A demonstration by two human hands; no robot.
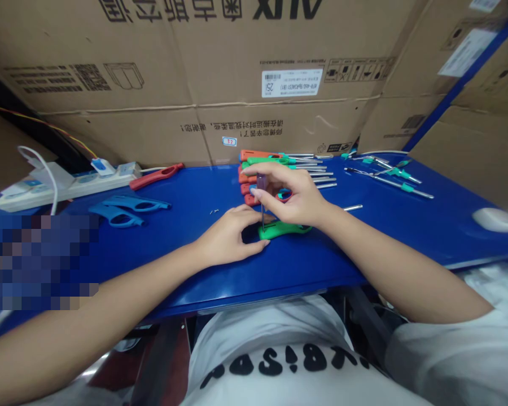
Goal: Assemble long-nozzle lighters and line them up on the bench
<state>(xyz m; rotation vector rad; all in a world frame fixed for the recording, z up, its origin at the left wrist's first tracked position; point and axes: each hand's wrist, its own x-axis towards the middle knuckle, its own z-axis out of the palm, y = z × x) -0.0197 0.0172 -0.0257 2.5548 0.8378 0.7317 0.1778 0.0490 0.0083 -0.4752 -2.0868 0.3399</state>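
Note:
A green long-necked lighter (281,228) lies flat on the blue table, its metal tube showing beyond my right wrist. My left hand (228,234) rests on the table and holds the lighter's left end between thumb and fingers. In my right hand (298,192) is a screwdriver (261,181) with a dark purple handle, gripped upright. Its shaft points straight down, the tip meeting the green body near that left end. Whether a screw sits under the tip is too small to tell. Behind my right hand, several orange, red and green lighters (260,155) lie in a row, partly covered.
Tiny screws (214,211) lie left of centre. Blue handle shells (129,211) and a red shell (156,176) are at the left, near a white power strip (71,186). Metal lighter tubes (389,179) lie at back right, a white mouse-like object (497,220) at far right. Cardboard (152,129) stands behind.

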